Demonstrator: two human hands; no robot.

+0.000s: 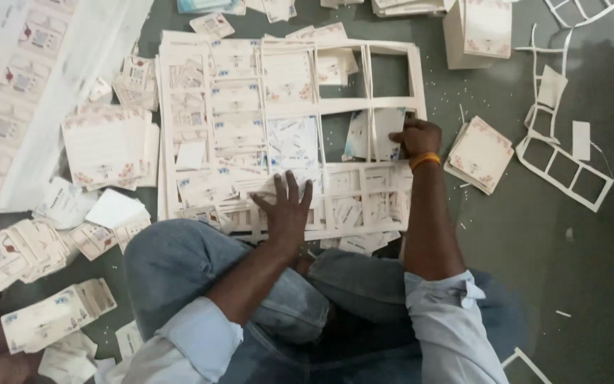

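The die-cut card sheet (pixel 250 107) lies flat on the floor (pixel 577 270) before the seated person's knees. The left hand (pixel 286 210) presses open-palmed on its lower edge, seemingly to steady it, while the right hand (pixel 415 136) closes on a punched card (pixel 385 128). A cream card stack (pixel 481 153) sits just right; empty white frames (pixel 566 167) lie beyond.
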